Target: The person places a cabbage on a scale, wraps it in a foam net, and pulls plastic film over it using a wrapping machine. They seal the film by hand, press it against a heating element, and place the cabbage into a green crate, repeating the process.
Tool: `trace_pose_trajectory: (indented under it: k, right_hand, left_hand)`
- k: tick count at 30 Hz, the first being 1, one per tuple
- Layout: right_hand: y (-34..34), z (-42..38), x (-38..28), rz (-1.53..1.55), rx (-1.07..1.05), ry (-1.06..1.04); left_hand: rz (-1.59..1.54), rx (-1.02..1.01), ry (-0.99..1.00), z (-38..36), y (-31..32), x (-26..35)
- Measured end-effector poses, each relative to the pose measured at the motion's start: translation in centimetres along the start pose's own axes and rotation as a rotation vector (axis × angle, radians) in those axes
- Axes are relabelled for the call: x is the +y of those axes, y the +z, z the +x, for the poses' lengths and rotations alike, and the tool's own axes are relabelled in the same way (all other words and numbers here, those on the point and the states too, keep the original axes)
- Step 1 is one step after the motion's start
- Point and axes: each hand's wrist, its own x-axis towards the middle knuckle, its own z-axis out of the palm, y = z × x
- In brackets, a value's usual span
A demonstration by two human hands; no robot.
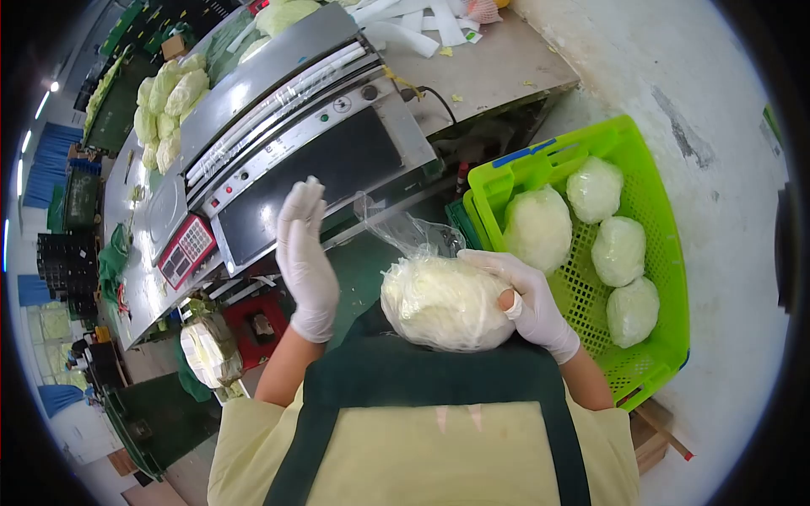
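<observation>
A pale cabbage [447,304], wrapped in clear plastic film, is held against my apron. My right hand [527,304], in a white glove with the thumb tip bare, grips its right side. From the cabbage's top, a loose tail of film [409,232] stretches up towards the wrapping machine [312,160]. My left hand [305,257], also gloved, is raised with fingers extended and holds nothing. It is in front of the machine's dark plate, apart from the cabbage.
A bright green crate [666,228] with several wrapped cabbages stands at right. A red scale [187,251] sits left of the machine, with unwrapped cabbages [173,101] piled behind. White strips [413,25] lie on the far table. A power cord [439,105] runs from the machine.
</observation>
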Motion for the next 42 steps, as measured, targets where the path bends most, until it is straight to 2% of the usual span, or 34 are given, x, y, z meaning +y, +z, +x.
trace_pose_trajectory:
  k: [3, 5, 7, 8, 9, 11, 14, 17, 20, 21, 22, 24, 25, 26, 29, 31, 33, 34, 36, 39, 42]
  right_hand:
    - [-0.3, -0.9, 0.0, 0.016, 0.017, -0.003]
    - [-0.7, -1.0, 0.0, 0.017, 0.023, -0.003]
    - [-0.8, -2.0, 0.5, 0.027, 0.045, 0.030]
    - [-0.8, -2.6, 0.6, 0.067, 0.081, 0.047]
    - [-0.8, -3.3, 0.6, 0.107, 0.114, 0.064]
    - [-0.9, -4.4, 1.3, 0.175, 0.171, 0.097]
    - [-0.2, -6.7, 2.5, 0.285, 0.286, 0.159]
    - [-0.1, -7.7, 2.2, 0.342, 0.394, 0.182]
    - [-0.5, -8.7, 1.9, 0.338, 0.393, 0.226]
    - [-0.3, -8.8, 2.0, 0.354, 0.400, 0.241]
    - [-0.1, -9.0, 2.1, 0.367, 0.419, 0.257]
    - [0.0, -9.6, 2.9, 0.426, 0.438, 0.279]
    - [0.0, -10.2, 3.1, 0.456, 0.458, 0.291]
    - [0.0, -10.7, 2.9, 0.558, 0.448, 0.268]
    - [-0.9, -12.2, 1.7, 0.326, 0.394, 0.195]
    - [-1.3, -12.9, 0.6, 0.338, 0.471, 0.197]
    - [-2.3, -14.0, 0.1, 0.431, 0.540, 0.212]
    - [-3.3, -14.5, -0.3, 0.537, 0.585, 0.261]
    - [-5.3, -16.7, 3.2, 0.555, 0.634, 0.245]
    - [-7.1, -19.9, 7.1, 0.659, 0.789, 0.302]
    - [-7.8, -22.6, 10.7, 0.664, 0.948, 0.373]
  left_hand:
    - [0.127, -0.423, -0.137, -0.2, 1.3, 2.9]
    - [0.158, -0.838, -0.247, 0.4, 3.2, 4.4]
    - [-0.004, -1.016, -0.188, 0.0, 4.6, 7.0]
    - [0.112, -1.208, -0.023, 0.6, 3.9, 6.8]
    - [0.222, -1.245, 0.320, -0.4, 4.9, 6.6]
    - [0.231, -1.199, 0.344, -2.0, 4.5, 6.3]
    - [-0.113, -1.270, -0.130, -2.9, 2.2, 5.7]
    - [-0.149, -1.149, -0.197, -2.5, 1.4, 5.9]
    - [0.226, -0.542, -0.008, -0.4, 4.6, 7.6]
    - [0.141, -0.402, 0.138, -0.5, 7.3, 7.3]
    - [0.355, -0.553, 0.337, -1.0, 9.1, 4.7]
    - [0.511, -0.866, 0.414, -2.3, 11.5, 1.8]
    - [0.463, -1.029, 0.283, -3.5, 12.3, 1.5]
    - [0.446, -1.026, 0.149, -3.6, 12.8, 1.0]
    - [0.365, -1.193, -0.127, -2.7, 14.9, 1.9]
    - [0.349, -1.259, -0.168, -2.1, 17.5, 1.8]
    - [0.378, -1.306, -0.215, -1.9, 20.9, 1.6]
    - [0.313, -1.248, -0.204, -2.5, 22.1, 1.0]
    - [0.184, -1.134, -0.176, -3.6, 24.1, -0.6]
    - [0.072, -1.097, -0.073, -2.8, 22.9, 0.0]
    - [0.174, -1.056, -0.233, -0.7, 19.3, 2.0]
